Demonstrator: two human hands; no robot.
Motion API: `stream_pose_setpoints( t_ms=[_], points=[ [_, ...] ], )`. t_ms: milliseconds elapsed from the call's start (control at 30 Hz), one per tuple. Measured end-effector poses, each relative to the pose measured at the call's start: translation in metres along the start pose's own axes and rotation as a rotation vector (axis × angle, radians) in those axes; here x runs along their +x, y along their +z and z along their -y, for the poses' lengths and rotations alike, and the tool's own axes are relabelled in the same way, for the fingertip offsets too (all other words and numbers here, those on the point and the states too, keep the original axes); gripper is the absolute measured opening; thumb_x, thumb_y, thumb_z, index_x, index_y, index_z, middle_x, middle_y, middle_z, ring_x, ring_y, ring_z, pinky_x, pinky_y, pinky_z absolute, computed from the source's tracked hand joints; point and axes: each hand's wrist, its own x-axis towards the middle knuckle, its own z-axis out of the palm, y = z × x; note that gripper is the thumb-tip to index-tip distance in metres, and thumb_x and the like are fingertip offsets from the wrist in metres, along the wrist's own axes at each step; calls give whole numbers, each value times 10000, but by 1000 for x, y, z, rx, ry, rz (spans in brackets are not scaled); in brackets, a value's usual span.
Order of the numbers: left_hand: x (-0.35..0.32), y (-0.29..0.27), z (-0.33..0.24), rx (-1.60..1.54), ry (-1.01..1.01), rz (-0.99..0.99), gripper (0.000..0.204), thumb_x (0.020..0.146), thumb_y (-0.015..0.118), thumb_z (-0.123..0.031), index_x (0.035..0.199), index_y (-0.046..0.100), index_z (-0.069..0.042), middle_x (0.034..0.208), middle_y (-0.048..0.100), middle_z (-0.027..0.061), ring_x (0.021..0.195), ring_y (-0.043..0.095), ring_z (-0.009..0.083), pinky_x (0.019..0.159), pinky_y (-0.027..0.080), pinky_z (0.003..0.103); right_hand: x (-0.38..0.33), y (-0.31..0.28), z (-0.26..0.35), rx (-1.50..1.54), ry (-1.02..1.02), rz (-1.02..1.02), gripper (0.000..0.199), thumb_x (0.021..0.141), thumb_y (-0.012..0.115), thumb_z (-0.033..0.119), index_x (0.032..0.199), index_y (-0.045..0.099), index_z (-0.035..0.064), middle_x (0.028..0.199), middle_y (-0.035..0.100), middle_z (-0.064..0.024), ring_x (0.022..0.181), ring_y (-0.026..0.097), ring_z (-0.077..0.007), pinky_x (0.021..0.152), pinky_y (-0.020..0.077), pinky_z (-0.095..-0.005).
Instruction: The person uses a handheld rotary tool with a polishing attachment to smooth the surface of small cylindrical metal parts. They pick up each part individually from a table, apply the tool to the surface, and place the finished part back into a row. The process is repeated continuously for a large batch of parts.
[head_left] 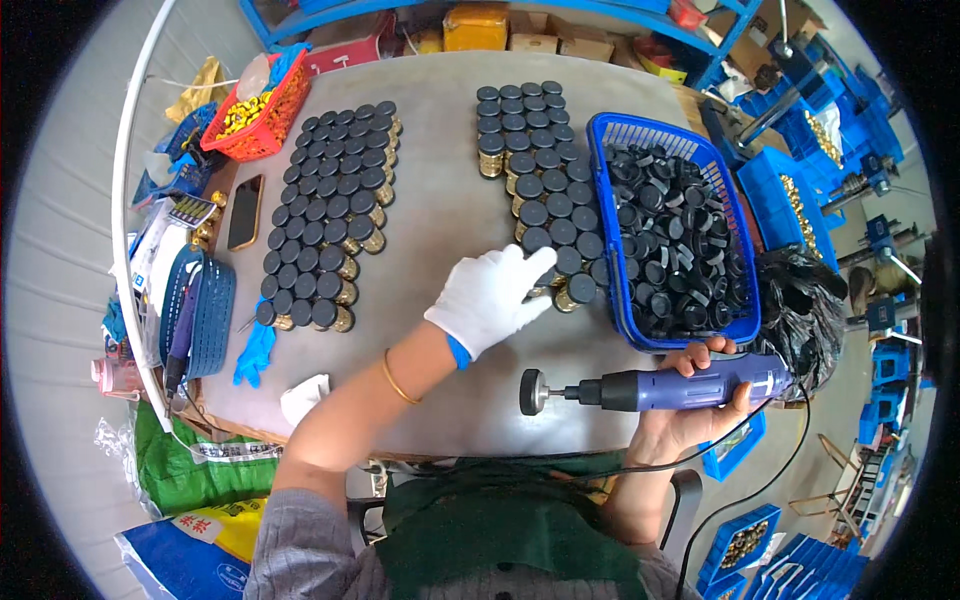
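My left hand (489, 297), in a white glove, reaches across the grey table (440, 210) and touches the near end of a cluster of small gold jars with black caps (540, 175). Its fingers rest on the caps; no jar is lifted. My right hand (690, 410) grips a purple electric rotary tool (660, 388) held level, its round head pointing left above the table's front edge. A second, larger cluster of black-capped gold jars (330, 215) stands on the left half of the table.
A blue basket (612, 160) full of loose black caps sits right of my left hand. A red basket (262, 120) with gold pieces stands at the far left corner. A phone (245, 212), a blue oval basket (198, 312) and a white rag (303, 397) lie along the left side.
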Motion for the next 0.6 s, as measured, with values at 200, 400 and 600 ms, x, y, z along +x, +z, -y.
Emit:
stream_pose_setpoints(
  t_ms=[200,400,600],
  points=[
    [-42,34,19,-1113,-620,50,291,831,584,-277,1011,496,-67,735,607,97,540,581,185,489,461,281,6,-11,20,9,-123,-14,472,776,644,335,1060,444,16,1006,511,-105,785,487,-184,652,463,-276],
    [-85,0,-9,-1196,-241,515,269,804,607,-273,927,568,-37,794,636,85,575,599,190,557,480,310,11,-10,11,59,-58,-89,441,770,637,317,1046,464,20,971,531,-114,761,501,-189,649,474,-272],
    [-73,-19,-41,-271,-195,576,334,715,617,-419,765,631,-88,719,633,133,697,619,326,636,491,410,3,-12,2,27,16,-10,413,759,605,365,989,471,49,856,522,-76,700,482,-175,646,436,-289]
  ],
)
